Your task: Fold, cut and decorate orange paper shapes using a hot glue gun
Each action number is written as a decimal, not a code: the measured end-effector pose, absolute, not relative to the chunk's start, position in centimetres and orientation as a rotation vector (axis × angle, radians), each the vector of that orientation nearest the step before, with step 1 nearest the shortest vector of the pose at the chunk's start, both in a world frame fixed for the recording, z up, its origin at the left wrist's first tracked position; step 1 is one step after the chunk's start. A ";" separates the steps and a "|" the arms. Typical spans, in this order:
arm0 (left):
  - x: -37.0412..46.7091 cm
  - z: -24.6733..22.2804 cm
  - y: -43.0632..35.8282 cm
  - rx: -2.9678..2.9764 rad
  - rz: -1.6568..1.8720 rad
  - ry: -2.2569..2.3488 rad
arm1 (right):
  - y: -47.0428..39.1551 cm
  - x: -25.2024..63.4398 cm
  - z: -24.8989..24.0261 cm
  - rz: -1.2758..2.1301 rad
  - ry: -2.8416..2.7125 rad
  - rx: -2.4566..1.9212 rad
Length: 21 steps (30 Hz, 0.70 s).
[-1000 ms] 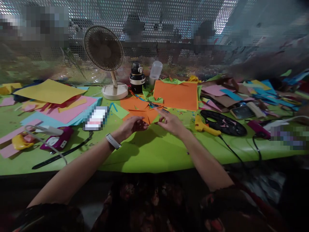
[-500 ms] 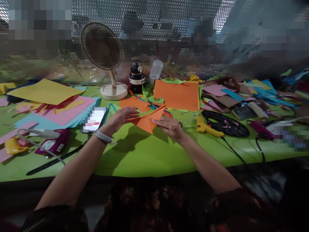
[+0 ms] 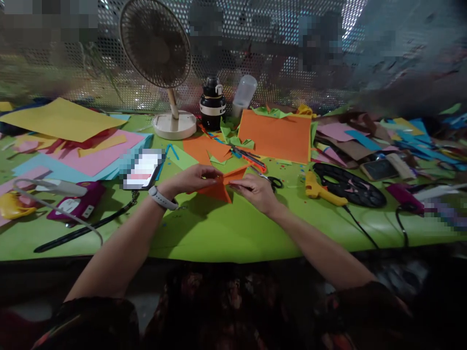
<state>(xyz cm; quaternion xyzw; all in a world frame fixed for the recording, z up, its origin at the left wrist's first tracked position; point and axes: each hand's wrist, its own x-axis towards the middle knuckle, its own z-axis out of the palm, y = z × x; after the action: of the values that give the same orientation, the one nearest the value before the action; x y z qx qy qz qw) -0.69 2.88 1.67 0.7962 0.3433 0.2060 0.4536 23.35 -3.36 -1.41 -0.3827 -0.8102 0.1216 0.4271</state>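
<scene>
A folded piece of orange paper point(image 3: 218, 190) is held between my two hands, just above the green tabletop. My left hand point(image 3: 195, 181), with a pale band on the wrist, pinches its left side. From the right, my right hand point(image 3: 255, 191) grips the paper between thumb and fingers. One pointed flap sticks up to the upper right and another points down. Behind the hands lie a larger orange sheet point(image 3: 204, 148) and scissors point(image 3: 251, 160) with orange handles. Black-handled scissors point(image 3: 273, 182) lie just beyond my right hand, partly hidden by it.
At left are a phone point(image 3: 143, 169), coloured sheets point(image 3: 62, 119) and a purple device point(image 3: 78, 204). A white fan point(image 3: 175, 125), black bottle point(image 3: 213, 108) and orange sheet point(image 3: 275, 136) stand or lie at the back. Right are a yellow glue gun point(image 3: 321, 190) and black tray point(image 3: 350, 187).
My left fingers have moved from lying outstretched along the paper to pinching its left side. The paper is folded more upright. The camera view has shifted slightly downward.
</scene>
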 end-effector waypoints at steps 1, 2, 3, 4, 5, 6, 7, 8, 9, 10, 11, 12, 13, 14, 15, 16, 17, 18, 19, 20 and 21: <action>-0.7 1.6 2.9 1.980 0.487 0.852 | -3.5 23.2 -1.4 0.211 -2.026 -1.022; -0.8 1.5 3.0 1.983 0.473 0.847 | -3.6 23.1 -1.3 0.117 -2.034 -1.071; -0.8 1.5 3.0 1.975 0.475 0.837 | -3.8 23.0 -1.2 0.042 -2.046 -1.102; -0.7 1.5 2.9 1.964 0.483 0.823 | -3.9 22.9 -1.0 -0.005 -2.065 -1.115; -0.7 1.5 2.9 1.954 0.492 0.812 | -3.9 22.8 -0.9 -0.022 -2.091 -1.114; -0.6 1.5 2.8 1.948 0.496 0.807 | -3.9 22.8 -0.9 -0.011 -2.117 -1.109; -0.5 1.6 2.7 1.949 0.496 0.812 | -3.8 22.7 -1.0 0.020 -2.145 -1.111; -0.4 1.5 2.6 1.959 0.499 0.825 | -3.6 22.7 -1.2 0.063 -2.173 -1.119; -0.4 1.5 2.5 1.979 0.504 0.845 | -3.4 22.8 -1.4 0.108 -2.199 -1.132; -0.3 1.5 2.4 2.007 0.509 0.870 | -3.1 22.8 -1.7 0.145 -2.215 -1.145; -0.2 1.5 2.3 2.042 0.523 0.899 | -2.9 22.8 -2.0 0.175 -2.223 -1.157; -0.2 1.5 2.2 2.085 0.537 0.927 | -2.6 22.9 -2.3 0.201 -2.225 -1.161; -0.1 1.6 2.2 2.131 0.546 0.951 | -2.4 22.9 -2.5 0.226 -2.220 -1.158; -0.1 1.6 2.1 2.176 0.547 0.971 | -2.3 23.0 -2.7 0.256 -2.211 -1.152; 0.0 1.6 2.0 2.217 0.541 0.990 | -2.3 23.0 -2.7 0.292 -2.200 -1.144; 0.1 1.7 1.9 2.254 0.536 1.007 | -2.3 23.0 -2.7 0.332 -2.185 -1.136; 0.2 1.7 1.7 2.286 0.528 1.021 | -2.4 23.0 -2.5 0.367 -2.163 -1.134; 0.3 1.8 1.6 2.315 0.521 1.039 | -2.5 23.1 -2.4 0.396 -2.130 -1.140; 0.4 1.9 1.4 2.346 0.513 1.059 | -2.6 23.1 -2.2 0.419 -2.091 -1.149; 0.5 1.9 1.2 2.382 0.500 1.075 | -2.6 23.1 -2.0 0.434 -2.051 -1.160; 0.6 2.0 1.0 2.426 0.483 1.088 | -2.6 23.1 -1.8 0.439 -2.014 -1.171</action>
<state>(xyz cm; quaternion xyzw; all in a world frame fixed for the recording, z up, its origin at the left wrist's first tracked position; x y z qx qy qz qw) 0.62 1.04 2.03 0.8762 0.3928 0.1745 0.2181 23.13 -2.65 -1.85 -0.4578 -0.7872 0.1715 0.3759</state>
